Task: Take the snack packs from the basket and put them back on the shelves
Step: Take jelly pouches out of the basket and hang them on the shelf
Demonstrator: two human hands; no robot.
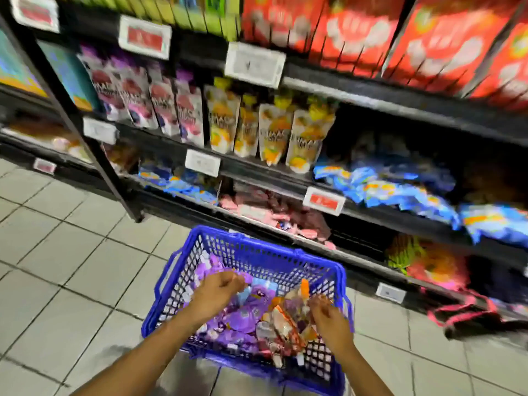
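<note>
A blue plastic basket (265,252) stands on the tiled floor in front of the shelves. Inside lie several purple snack packs (245,312) and some orange and white ones (288,318). My left hand (217,290) hovers over the purple packs with its fingers curled; I cannot tell whether it grips one. My right hand (328,312) pinches the edge of an orange and white pack at the basket's right side. The whole view is blurred by motion.
Black shelves (371,101) fill the upper view. They carry purple pouches (160,101), yellow pouches (274,132), red boxes (357,27), blue bags (400,190) and pink packs (274,215). A dark bag with pink straps (468,312) lies on the floor at right.
</note>
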